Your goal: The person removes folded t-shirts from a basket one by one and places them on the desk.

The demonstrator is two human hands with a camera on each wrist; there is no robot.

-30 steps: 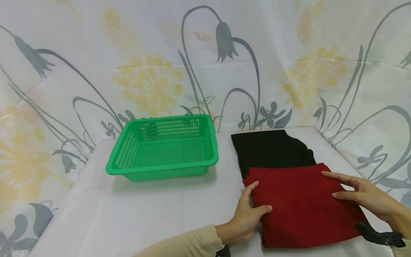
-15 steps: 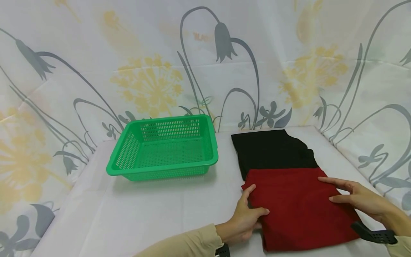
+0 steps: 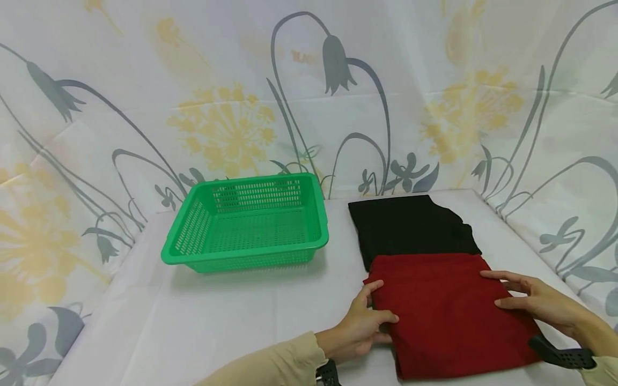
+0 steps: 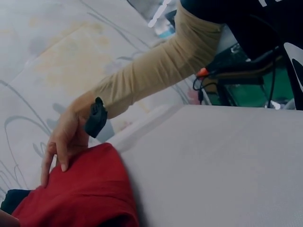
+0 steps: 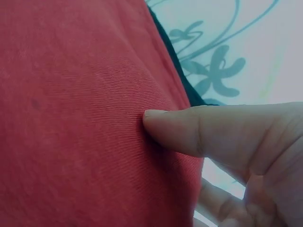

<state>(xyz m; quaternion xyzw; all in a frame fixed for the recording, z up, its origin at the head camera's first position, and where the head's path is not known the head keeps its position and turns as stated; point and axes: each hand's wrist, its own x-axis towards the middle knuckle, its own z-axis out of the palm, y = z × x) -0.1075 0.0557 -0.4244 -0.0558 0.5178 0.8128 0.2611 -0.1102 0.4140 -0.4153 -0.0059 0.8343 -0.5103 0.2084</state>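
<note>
A folded red garment point(image 3: 454, 316) lies at the right of the white-covered table, its far edge overlapping a folded black garment point(image 3: 410, 225). My left hand point(image 3: 357, 327) holds the red garment's left side, thumb on top and lower fingers tucked at the edge. On the opposite side my right hand point(image 3: 545, 303) grips it with thumb and index finger on top and the other fingers partly hidden past the edge. Up close in the right wrist view, the thumb point(image 5: 175, 130) presses into the ribbed red fabric. The left wrist view shows the right hand point(image 4: 66, 139) at the fabric too.
A green plastic basket point(image 3: 243, 256) with perforated walls stands left of the garments. White cloth point(image 3: 217, 327) covers the table. A flower-printed curtain point(image 3: 241, 80) rises behind and at both sides. Cables and dark equipment point(image 4: 246, 80) show beyond the table edge in the left wrist view.
The red garment has shifted slightly toward the person and left, baring a little more of the black garment. Both hands moved with it; the basket stayed put.
</note>
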